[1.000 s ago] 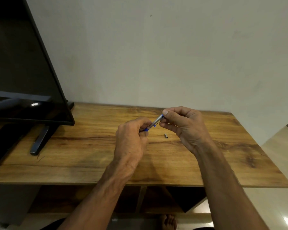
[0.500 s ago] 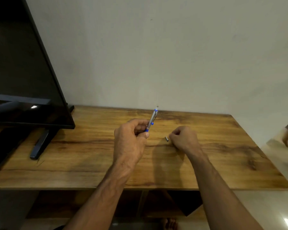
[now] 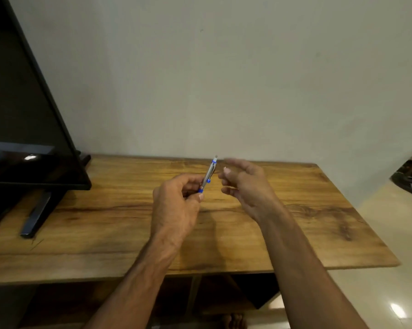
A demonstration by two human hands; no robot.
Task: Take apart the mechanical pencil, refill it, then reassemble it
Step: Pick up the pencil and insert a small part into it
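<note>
My left hand (image 3: 176, 205) pinches the lower end of a silver mechanical pencil (image 3: 209, 173) with blue rings. The pencil tilts up and to the right over the wooden table (image 3: 105, 224), with its pale top end uppermost. My right hand (image 3: 245, 186) is raised just right of the pencil's upper half, and its motion-blurred thumb and forefinger are close to the pencil without touching it. The blur hides whether anything is pinched between those fingertips. The small dark part that lay on the table is not visible; my right hand covers that spot.
A large black TV (image 3: 22, 115) on a dark stand foot (image 3: 36, 214) fills the table's left end. A plain wall runs right behind the table. The table's right edge drops to a tiled floor, where a dark basket (image 3: 411, 181) sits. Open shelves lie under the tabletop.
My right hand went down to the small part on the table, then rose back beside the pencil's top. The left hand tilted the pencil more upright and kept holding it.
</note>
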